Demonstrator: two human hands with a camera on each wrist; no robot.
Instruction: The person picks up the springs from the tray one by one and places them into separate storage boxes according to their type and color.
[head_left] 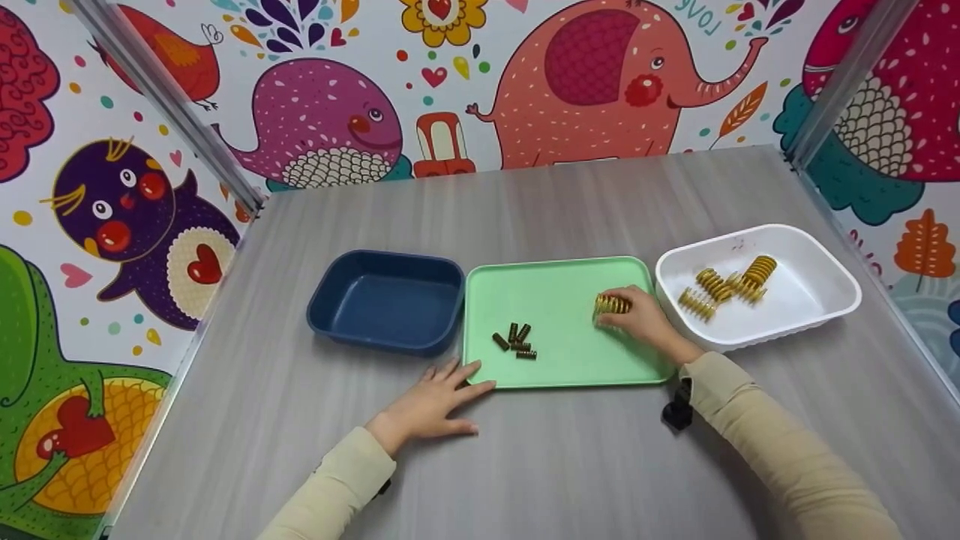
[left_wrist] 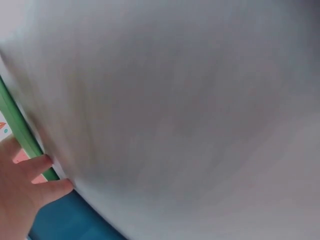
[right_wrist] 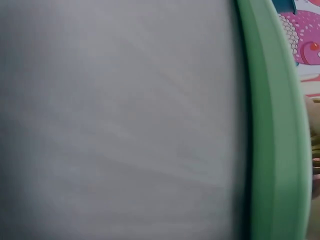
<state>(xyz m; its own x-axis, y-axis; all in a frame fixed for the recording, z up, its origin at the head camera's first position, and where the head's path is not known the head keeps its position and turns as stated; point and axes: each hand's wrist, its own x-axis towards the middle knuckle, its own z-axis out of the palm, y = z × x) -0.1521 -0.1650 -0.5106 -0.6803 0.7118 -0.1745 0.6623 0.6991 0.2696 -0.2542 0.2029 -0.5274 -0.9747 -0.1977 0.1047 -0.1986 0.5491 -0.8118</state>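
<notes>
In the head view my right hand grips a large yellow coil spring at the right side of the green tray. The same spring shows past the tray's rim at the edge of the right wrist view. Several small dark brown springs lie loosely grouped on the left half of the tray. My left hand has its fingers spread, fingertips at the tray's near left corner. In the left wrist view, fingers reach along the green rim.
A white bin to the right of the tray holds several yellow springs. The dark blue bin stands close against the tray's left side. Behind the grey table rise walls with cartoon animals, with metal posts at the corners.
</notes>
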